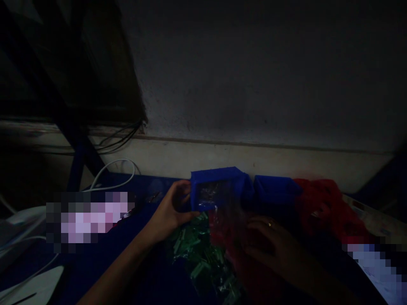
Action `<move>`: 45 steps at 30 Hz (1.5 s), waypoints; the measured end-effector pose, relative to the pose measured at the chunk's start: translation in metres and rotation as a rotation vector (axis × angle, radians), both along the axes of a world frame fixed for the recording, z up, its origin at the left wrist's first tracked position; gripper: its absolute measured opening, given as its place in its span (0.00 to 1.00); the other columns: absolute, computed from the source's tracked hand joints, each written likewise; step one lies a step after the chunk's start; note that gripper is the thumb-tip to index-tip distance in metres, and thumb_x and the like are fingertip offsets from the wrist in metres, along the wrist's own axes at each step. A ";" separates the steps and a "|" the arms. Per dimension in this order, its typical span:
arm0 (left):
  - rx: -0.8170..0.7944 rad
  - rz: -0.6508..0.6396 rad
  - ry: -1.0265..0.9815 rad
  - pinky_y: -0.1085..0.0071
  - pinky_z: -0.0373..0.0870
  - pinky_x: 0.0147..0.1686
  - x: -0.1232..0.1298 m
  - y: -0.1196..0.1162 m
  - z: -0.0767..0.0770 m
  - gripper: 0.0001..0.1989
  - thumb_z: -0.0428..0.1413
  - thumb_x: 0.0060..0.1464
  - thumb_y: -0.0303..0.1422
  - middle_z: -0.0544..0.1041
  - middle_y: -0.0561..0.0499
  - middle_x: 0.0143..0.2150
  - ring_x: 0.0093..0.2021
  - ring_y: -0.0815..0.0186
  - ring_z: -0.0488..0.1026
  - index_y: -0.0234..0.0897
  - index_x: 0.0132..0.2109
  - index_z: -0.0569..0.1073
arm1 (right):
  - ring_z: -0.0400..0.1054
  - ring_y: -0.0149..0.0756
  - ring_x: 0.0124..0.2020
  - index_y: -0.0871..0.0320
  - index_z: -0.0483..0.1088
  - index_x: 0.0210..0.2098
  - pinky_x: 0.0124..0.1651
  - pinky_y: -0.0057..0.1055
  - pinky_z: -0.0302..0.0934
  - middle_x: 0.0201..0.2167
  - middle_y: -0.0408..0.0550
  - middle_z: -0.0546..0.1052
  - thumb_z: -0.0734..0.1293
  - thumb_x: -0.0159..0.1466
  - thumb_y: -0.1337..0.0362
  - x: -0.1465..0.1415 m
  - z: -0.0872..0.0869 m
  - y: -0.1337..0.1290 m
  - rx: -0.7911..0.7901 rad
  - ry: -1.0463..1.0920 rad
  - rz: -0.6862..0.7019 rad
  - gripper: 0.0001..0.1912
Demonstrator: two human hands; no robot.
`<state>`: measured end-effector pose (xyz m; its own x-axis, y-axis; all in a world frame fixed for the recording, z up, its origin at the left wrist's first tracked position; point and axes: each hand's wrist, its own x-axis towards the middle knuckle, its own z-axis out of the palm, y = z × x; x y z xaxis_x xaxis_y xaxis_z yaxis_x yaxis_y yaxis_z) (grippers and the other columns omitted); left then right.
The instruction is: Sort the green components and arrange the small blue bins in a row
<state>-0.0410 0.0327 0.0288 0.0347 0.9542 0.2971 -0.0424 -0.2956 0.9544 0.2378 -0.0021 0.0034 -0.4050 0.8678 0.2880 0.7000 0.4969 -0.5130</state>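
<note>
My left hand grips the left side of a blue plastic bin, its thumb at the front lower edge and its fingers behind. The bin is tilted towards me. Clear plastic, perhaps a bag, shows at its mouth. Below lies a pile of green pieces in shiny clear wrapping. Red material lies beside that pile. Over the red material is my right hand, wearing a ring, fingers bent and thumb apart from them. Darkness and blur hide whether it grips anything.
Another blue bin stands to the right, with a heap of red netting beside it. White cables and a white object are at left. A wall rises behind the blue work surface. Two patches are pixelated.
</note>
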 end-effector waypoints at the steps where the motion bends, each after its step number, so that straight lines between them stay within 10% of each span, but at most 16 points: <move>1: -0.001 0.017 0.019 0.68 0.66 0.52 0.000 -0.001 0.001 0.31 0.66 0.32 0.16 0.73 0.49 0.48 0.53 0.56 0.68 0.42 0.46 0.71 | 0.68 0.46 0.47 0.53 0.70 0.41 0.49 0.45 0.66 0.46 0.51 0.74 0.70 0.55 0.62 0.000 0.001 0.000 0.017 0.010 -0.021 0.13; 5: 0.001 0.011 0.105 0.70 0.62 0.56 -0.002 -0.005 0.003 0.44 0.65 0.33 0.14 0.70 0.50 0.55 0.58 0.57 0.64 0.47 0.58 0.65 | 0.69 0.44 0.42 0.53 0.67 0.33 0.43 0.43 0.67 0.39 0.49 0.73 0.72 0.53 0.59 0.001 0.007 0.001 0.073 0.036 -0.079 0.11; 23: 0.098 0.070 0.117 0.66 0.60 0.58 -0.008 -0.003 0.009 0.35 0.65 0.35 0.17 0.71 0.48 0.54 0.57 0.55 0.65 0.41 0.53 0.70 | 0.70 0.45 0.43 0.54 0.68 0.39 0.46 0.44 0.67 0.40 0.52 0.74 0.63 0.61 0.64 0.004 0.000 0.003 0.134 0.108 -0.076 0.06; 31: -0.124 0.234 -0.081 0.70 0.71 0.46 -0.013 0.005 0.017 0.33 0.68 0.32 0.23 0.76 0.49 0.47 0.50 0.55 0.72 0.40 0.49 0.70 | 0.69 0.44 0.45 0.53 0.67 0.45 0.48 0.44 0.66 0.43 0.52 0.73 0.62 0.62 0.64 0.004 -0.003 0.004 0.132 0.091 -0.050 0.11; 36: -0.321 0.363 -0.252 0.77 0.70 0.27 -0.025 0.021 0.003 0.20 0.65 0.36 0.25 0.76 0.57 0.27 0.28 0.66 0.76 0.41 0.38 0.68 | 0.69 0.43 0.45 0.53 0.67 0.44 0.47 0.43 0.66 0.43 0.51 0.73 0.61 0.63 0.65 0.003 -0.004 0.003 0.122 0.089 -0.026 0.10; 45: -0.390 0.422 -0.094 0.75 0.69 0.24 -0.047 0.024 0.002 0.08 0.62 0.39 0.32 0.72 0.56 0.20 0.23 0.66 0.73 0.38 0.25 0.69 | 0.70 0.43 0.45 0.53 0.70 0.41 0.47 0.41 0.67 0.42 0.50 0.75 0.62 0.63 0.65 0.001 0.002 0.001 0.124 0.088 -0.006 0.08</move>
<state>-0.0880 0.0568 0.0306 -0.3822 0.9191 -0.0959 -0.0871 0.0675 0.9939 0.2389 -0.0007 0.0053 -0.3683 0.8258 0.4272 0.6585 0.5561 -0.5071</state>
